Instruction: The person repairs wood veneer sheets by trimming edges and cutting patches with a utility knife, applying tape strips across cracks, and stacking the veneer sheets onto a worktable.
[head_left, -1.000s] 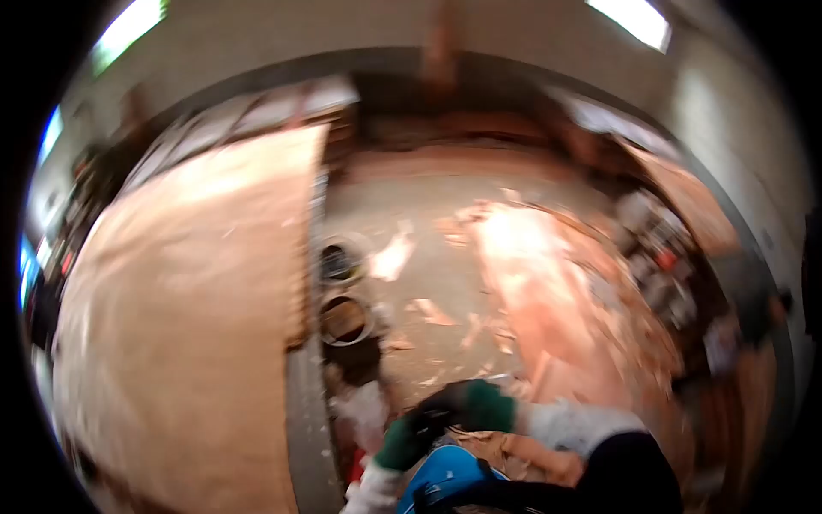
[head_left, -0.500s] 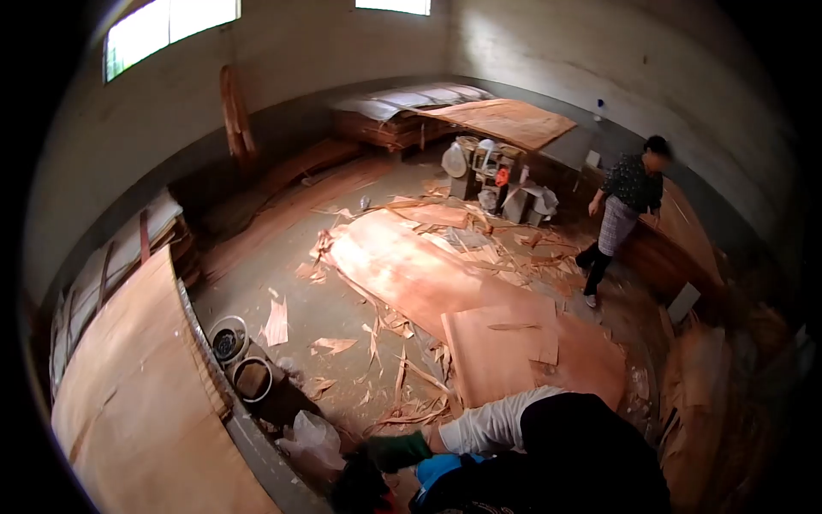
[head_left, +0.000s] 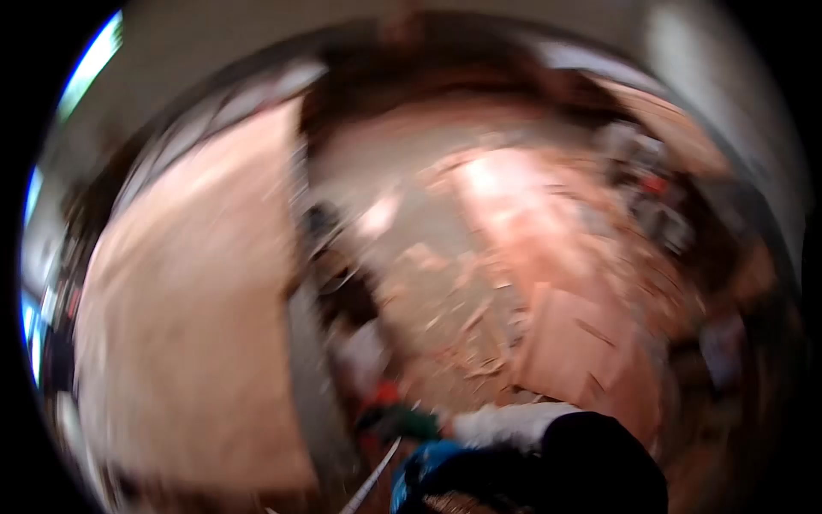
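At the bottom centre, my right hand [head_left: 396, 422] wears a green and dark glove below a white sleeve [head_left: 505, 424]. Its fingers are smeared by motion, so whether they hold anything cannot be made out. A blurred red thing [head_left: 385, 393] lies right beside the fingers, below a whitish plastic bag [head_left: 363, 353]. Just under the glove runs a thin pale strip [head_left: 373, 476]. Something blue [head_left: 417, 467] shows against my body. I cannot make out my left hand.
A large wood sheet [head_left: 197, 317] tops a stack on the left, with a grey edge [head_left: 318, 385] beside it. Round containers [head_left: 334, 269] stand near that edge. Reddish veneer sheets [head_left: 565, 343] and scraps cover the floor at centre right. Blurred clutter [head_left: 655, 184] sits farther right.
The view has swung left and down since half a second ago and is blurred. The co-worker is no longer distinguishable. My left glove, visible one second ago, cannot be made out now.
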A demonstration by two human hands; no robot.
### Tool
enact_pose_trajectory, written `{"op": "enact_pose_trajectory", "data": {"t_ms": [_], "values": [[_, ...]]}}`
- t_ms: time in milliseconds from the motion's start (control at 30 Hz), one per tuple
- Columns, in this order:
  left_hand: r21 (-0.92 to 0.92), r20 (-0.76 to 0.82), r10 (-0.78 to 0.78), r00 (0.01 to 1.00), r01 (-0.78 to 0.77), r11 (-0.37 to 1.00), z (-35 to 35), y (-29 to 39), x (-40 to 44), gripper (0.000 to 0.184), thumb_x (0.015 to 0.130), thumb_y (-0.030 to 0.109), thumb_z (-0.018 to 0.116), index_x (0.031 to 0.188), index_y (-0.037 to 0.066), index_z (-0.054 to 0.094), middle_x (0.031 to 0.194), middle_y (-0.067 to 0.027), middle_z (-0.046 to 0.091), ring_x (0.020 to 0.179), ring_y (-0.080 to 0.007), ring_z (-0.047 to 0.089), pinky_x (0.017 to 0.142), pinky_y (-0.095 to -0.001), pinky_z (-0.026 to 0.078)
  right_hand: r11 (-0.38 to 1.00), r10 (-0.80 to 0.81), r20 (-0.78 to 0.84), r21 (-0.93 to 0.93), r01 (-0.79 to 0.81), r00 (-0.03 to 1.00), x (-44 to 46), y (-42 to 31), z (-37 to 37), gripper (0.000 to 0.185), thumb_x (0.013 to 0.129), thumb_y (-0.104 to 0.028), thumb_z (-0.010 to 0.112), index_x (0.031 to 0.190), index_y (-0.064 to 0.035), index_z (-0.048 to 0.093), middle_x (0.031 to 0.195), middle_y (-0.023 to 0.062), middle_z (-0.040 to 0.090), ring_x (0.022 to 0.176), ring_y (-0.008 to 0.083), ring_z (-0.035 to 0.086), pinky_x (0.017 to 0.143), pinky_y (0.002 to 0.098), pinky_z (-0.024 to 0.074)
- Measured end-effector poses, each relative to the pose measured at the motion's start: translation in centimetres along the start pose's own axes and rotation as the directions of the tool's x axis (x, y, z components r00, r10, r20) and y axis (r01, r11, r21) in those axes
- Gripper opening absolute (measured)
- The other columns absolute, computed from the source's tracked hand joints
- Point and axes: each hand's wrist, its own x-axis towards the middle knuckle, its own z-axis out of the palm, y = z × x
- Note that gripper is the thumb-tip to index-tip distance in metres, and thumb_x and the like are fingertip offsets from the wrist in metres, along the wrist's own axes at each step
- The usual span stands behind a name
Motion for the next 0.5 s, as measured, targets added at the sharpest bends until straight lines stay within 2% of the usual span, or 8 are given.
{"op": "enact_pose_trajectory", "data": {"t_ms": [67, 100, 133, 200, 233, 300, 400, 500], "values": [[-0.395, -0.41, -0.331, 0.85, 0.162, 0.905, -8.0, -9.5, -7.4, 0.027, 0.085, 0.017, 0.061, 0.109, 0.005, 0.06, 0.081, -0.0074, 0.064, 0.07, -0.0171, 0.059, 0.063, -0.0278, 0.049, 0.983, 0.15, 0.044, 0.102, -0.154, 0.988, -0.1, 2.4, 0.4, 0.041, 0.078, -0.007, 0.061, 0.118, -0.0016, 0.059, 0.117, 0.0106, 0.06, 0.104, 0.0202, 0.059, 0.089, 0.0324, 0.0479], [-0.555, -0.552, -0.452, 0.701, 0.096, 0.826, -12.1, -13.2, -11.3, 0.026, 0.086, 0.017, 0.061, 0.108, 0.004, 0.061, 0.081, -0.0059, 0.063, 0.07, -0.0158, 0.058, 0.064, -0.0269, 0.048, 0.797, 0.447, 0.084, 0.415, -0.439, 0.891, 1.1, -0.6, -0.1, 0.038, 0.079, -0.001, 0.057, 0.117, -0.0017, 0.059, 0.113, 0.0102, 0.062, 0.099, 0.0185, 0.061, 0.086, 0.0309, 0.0484], [-0.648, -0.65, -0.539, 0.535, -0.022, 0.761, -16.1, -17.1, -16.2, 0.024, 0.086, 0.017, 0.06, 0.107, 0.004, 0.063, 0.082, -0.0044, 0.062, 0.07, -0.0146, 0.056, 0.064, -0.0261, 0.046, 0.829, 0.52, 0.068, 0.199, -0.522, 0.851, 2.7, -3.2, 1.4, 0.039, 0.078, 0.003, 0.053, 0.117, -0.0013, 0.059, 0.109, 0.0093, 0.064, 0.093, 0.0169, 0.062, 0.081, 0.0304, 0.0492], [-0.653, -0.75, -0.573, 0.331, -0.229, 0.722, -22.6, -21.2, -21.4, 0.022, 0.088, 0.017, 0.059, 0.105, 0.003, 0.065, 0.082, -0.0015, 0.06, 0.071, -0.0122, 0.054, 0.065, -0.0243, 0.044, 0.859, 0.457, 0.129, 0.19, -0.475, 0.88, 5.6, -2.1, 4.7, 0.033, 0.08, 0.005, 0.054, 0.112, -0.0006, 0.061, 0.106, 0.009, 0.065, 0.094, 0.0173, 0.062, 0.079, 0.029, 0.0496], [-0.421, -0.88, -0.358, 0.313, -0.164, 0.892, -25.8, -24.8, -23.0, 0.029, 0.085, 0.016, 0.062, 0.11, 0.001, 0.064, 0.09, -0.0027, 0.061, 0.076, -0.0149, 0.056, 0.07, -0.0258, 0.046, 0.874, 0.427, 0.165, 0.176, -0.452, 0.889, 7.4, -1.8, 6.8, 0.028, 0.082, 0.005, 0.057, 0.109, 0.0001, 0.061, 0.104, 0.0088, 0.066, 0.099, 0.0179, 0.062, 0.082, 0.0281, 0.0497], [-0.61, -0.761, -0.52, 0.386, -0.157, 0.776, -29.1, -22.0, -20.6, 0.028, 0.085, 0.018, 0.063, 0.107, 0.001, 0.064, 0.091, -0.0057, 0.061, 0.083, -0.0172, 0.056, 0.074, -0.0273, 0.046, 0.868, 0.467, 0.264, 0.046, -0.495, 0.844, 11.2, 0.9, 11.6, 0.028, 0.08, 0.004, 0.058, 0.108, 0.0009, 0.061, 0.104, 0.0099, 0.067, 0.098, 0.0194, 0.063, 0.081, 0.0286, 0.0504], [-0.503, -0.779, -0.265, 0.568, -0.315, 0.805, -25.3, -11.9, -12.8, 0.028, 0.084, 0.008, 0.061, 0.111, 0.001, 0.062, 0.102, -0.0074, 0.061, 0.092, -0.019, 0.059, 0.081, -0.0309, 0.049, 0.9, 0.434, 0.397, -0.214, -0.379, 0.808, 15.7, 0.8, 14.0, 0.03, 0.077, 0.004, 0.059, 0.107, 0.0006, 0.062, 0.103, 0.0124, 0.067, 0.095, 0.0215, 0.065, 0.08, 0.0303, 0.0512], [-0.518, -0.523, -0.1, 0.847, -0.223, 0.826, -18.8, -11.1, -1.6, 0.027, 0.08, 0.001, 0.063, 0.107, 0.001, 0.063, 0.096, -0.0079, 0.064, 0.083, -0.0174, 0.062, 0.074, -0.0296, 0.052, 0.833, 0.438, 0.402, -0.519, -0.195, 0.804, 19.1, 7.1, 17.6, 0.03, 0.074, 0.004, 0.06, 0.103, -0.002, 0.065, 0.1, 0.0133, 0.068, 0.089, 0.0214, 0.066, 0.075, 0.0312, 0.0521]]}}
